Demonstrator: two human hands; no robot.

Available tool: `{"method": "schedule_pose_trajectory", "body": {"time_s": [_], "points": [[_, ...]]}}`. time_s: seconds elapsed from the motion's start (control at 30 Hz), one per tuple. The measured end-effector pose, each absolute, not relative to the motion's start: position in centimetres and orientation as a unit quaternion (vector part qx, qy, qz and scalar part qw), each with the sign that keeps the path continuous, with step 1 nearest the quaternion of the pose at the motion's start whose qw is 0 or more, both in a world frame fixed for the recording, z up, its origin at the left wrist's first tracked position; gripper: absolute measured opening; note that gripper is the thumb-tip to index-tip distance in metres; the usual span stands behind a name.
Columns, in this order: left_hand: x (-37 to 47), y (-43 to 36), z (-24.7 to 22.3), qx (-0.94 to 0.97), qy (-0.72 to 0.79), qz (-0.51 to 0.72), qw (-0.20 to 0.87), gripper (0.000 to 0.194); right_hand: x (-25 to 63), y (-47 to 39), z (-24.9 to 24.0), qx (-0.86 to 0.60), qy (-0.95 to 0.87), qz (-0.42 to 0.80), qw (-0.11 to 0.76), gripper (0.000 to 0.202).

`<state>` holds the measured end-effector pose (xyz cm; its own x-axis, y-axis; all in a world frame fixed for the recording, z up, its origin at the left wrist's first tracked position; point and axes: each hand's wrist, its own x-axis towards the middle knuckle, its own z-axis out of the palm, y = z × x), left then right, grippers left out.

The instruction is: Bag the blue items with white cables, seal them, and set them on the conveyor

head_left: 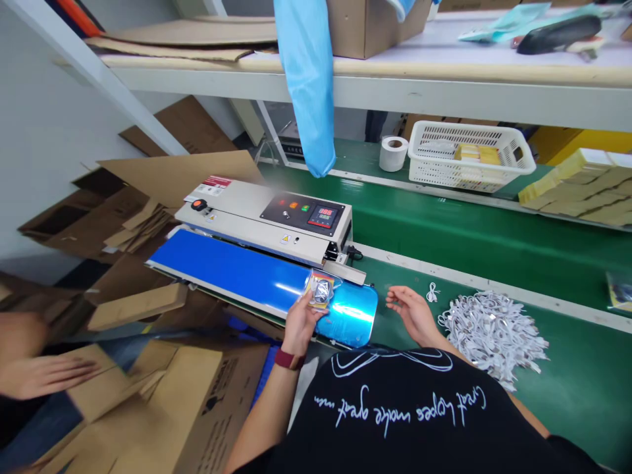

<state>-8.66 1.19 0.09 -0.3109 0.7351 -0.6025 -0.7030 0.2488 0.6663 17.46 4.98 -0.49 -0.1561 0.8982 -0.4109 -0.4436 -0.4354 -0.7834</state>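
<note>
My left hand [299, 325], with a dark red band on its wrist, pinches the near edge of a small clear plastic bag [322, 289]. Inside the bag are a yellow and red card and a round, dark and silver coiled item I cannot name exactly. The bag is over the blue conveyor belt [237, 266] of a band sealer [266, 214], close to the sealer's right end. My right hand [413, 315] hovers over the green table to the right of the belt, fingers loosely bent and apart, holding nothing. One coiled white cable [432, 292] lies near it.
A heap of white cables [494, 336] lies on the green table [567, 408]. Behind stand a label roll [394, 154], a white basket [469, 158] and stacked yellow-edged packs [582, 187]. A blue sleeve [311, 99] hangs overhead. At left, another person's hand [47, 374] touches cardboard.
</note>
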Motion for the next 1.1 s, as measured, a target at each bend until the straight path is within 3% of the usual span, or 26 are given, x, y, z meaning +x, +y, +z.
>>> {"method": "schedule_pose_trajectory", "body": {"time_s": [0.43, 0.67, 0.73, 0.87, 1.1], "points": [[-15.3, 2.1, 1.1, -0.027, 0.586, 0.705, 0.399, 0.009, 19.4, 4.3, -1.8, -0.476, -0.221, 0.7, 0.484, 0.022], [-15.7, -0.3, 1.5, 0.045, 0.66, 0.723, 0.197, 0.026, 23.5, 5.2, -3.3, -0.539, -0.289, 0.631, 0.478, 0.025], [-14.2, -0.1, 2.2, 0.097, 0.649, 0.737, 0.161, 0.026, 26.7, 6.0, -4.2, -0.632, -0.394, 0.526, 0.41, 0.023], [-8.6, 1.4, 4.1, 0.204, 0.629, 0.726, 0.189, 0.022, 32.0, 8.2, -5.8, -0.777, -0.561, 0.249, 0.139, 0.023], [2.3, 4.5, 4.2, 0.312, 0.612, 0.583, 0.434, 0.017, 29.3, 12.6, -8.5, -0.741, -0.648, 0.175, -0.016, 0.033]]}}
